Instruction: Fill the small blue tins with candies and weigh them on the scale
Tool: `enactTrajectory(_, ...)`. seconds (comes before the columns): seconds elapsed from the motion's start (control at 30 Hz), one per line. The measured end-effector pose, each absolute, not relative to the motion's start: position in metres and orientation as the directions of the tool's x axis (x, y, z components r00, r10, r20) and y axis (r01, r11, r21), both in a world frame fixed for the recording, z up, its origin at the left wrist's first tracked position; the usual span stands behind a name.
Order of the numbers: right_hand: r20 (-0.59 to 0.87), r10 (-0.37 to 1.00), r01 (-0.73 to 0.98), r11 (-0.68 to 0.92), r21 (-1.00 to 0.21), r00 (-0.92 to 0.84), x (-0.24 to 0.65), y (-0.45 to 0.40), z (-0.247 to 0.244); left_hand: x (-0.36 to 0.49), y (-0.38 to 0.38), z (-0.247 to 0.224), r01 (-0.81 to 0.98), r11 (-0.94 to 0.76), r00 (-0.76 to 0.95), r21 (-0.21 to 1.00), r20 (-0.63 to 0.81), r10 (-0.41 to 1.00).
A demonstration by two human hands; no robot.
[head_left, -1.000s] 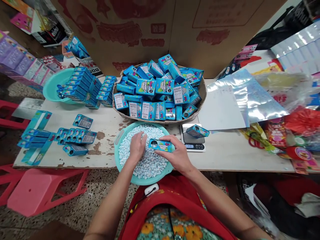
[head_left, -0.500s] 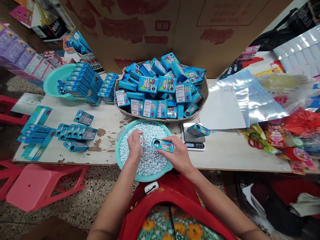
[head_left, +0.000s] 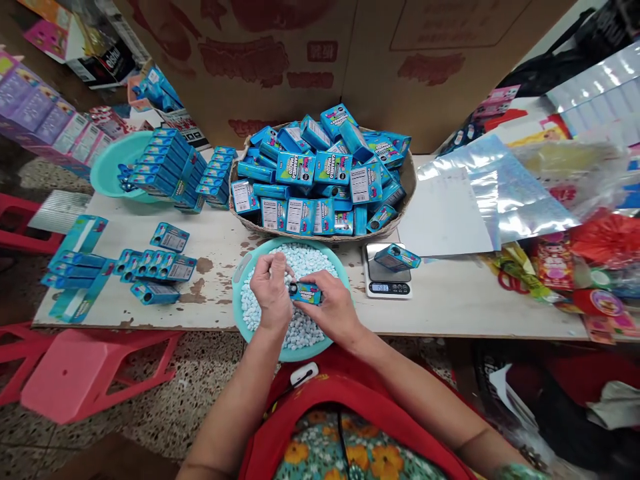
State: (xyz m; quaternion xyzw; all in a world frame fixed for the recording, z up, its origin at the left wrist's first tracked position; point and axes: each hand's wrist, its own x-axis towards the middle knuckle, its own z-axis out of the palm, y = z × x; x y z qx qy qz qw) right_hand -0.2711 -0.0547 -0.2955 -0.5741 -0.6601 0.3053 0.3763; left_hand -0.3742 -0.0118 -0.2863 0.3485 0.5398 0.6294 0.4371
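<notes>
Just below the middle of the frame, the right hand pinches a small blue candy box between thumb and fingers, its round opening turned toward the left hand. The left hand's fingers are drawn together at that opening; whether they hold any pellets is hidden. Both hands are above a turquoise basin of pale blue pellets, and they cover part of it.

Close behind the basin, a cardboard tray heaped with blue boxes takes up the middle of the bench, and a large carton walls off the space beyond. Just right of the basin is a scale, with a tilted blue box on its plate, one end jutting past the edge. A white sheet and shiny silver sheets spread over the bench farther right, with red-handled scissors and plastic bags at the right side of the frame.

On the left of the bench lie a cluster of blue boxes and flat turquoise strips with boxes across them. Behind, stacked boxes partly cover a second basin. A pink stool stands at lower left.
</notes>
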Motion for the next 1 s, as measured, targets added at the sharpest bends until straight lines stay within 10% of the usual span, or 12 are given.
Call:
enactTrajectory(0.53, 0.140, 0.990, 0.319, 0.124, -0.940, 0.028, -0.238, -0.060, -0.297, -0.374, 0.008, -0.262, -0.637, 0.316, 0.010, 0.703, -0.402, 0.915)
enactTrajectory(0.83, 0.040, 0.647, 0.323, -0.325, -0.889, 0.761, -0.066, -0.138, -0.343, -0.390, 0.014, -0.336, -0.537, 0.663, 0.090, 0.522, -0.746, 0.660)
enactTrajectory(1.0, 0.160, 0.502, 0.418, -0.458, -0.784, 0.850, 0.007, -0.144, -0.421, -0.385, 0.016, -0.339, -0.537, 0.603, -0.008, 0.590, -0.718, 0.696)
